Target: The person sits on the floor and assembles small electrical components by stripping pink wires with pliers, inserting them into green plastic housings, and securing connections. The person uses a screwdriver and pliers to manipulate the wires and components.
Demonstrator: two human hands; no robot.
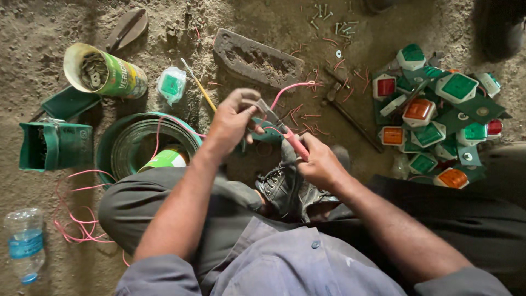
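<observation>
My left hand (233, 118) pinches a thin pink wire (290, 87) that arcs up and away over the dirt floor. Gripping a pair of pink-handled pliers (287, 134), my right hand (318, 161) has the jaws at the wire just beside the left fingers. Both hands work above my black boot (285, 186). A green part (266, 131) lies partly hidden behind the hands.
A coil of green tape or hose (118, 142) lies left with pink wire (76, 219) trailing. A tin of washers (104, 71), green boxes (52, 145), a plastic bottle (24, 244), a pile of green, red and orange lamp units (438, 115), screws (334, 24) and a metal bar (257, 57) surround me.
</observation>
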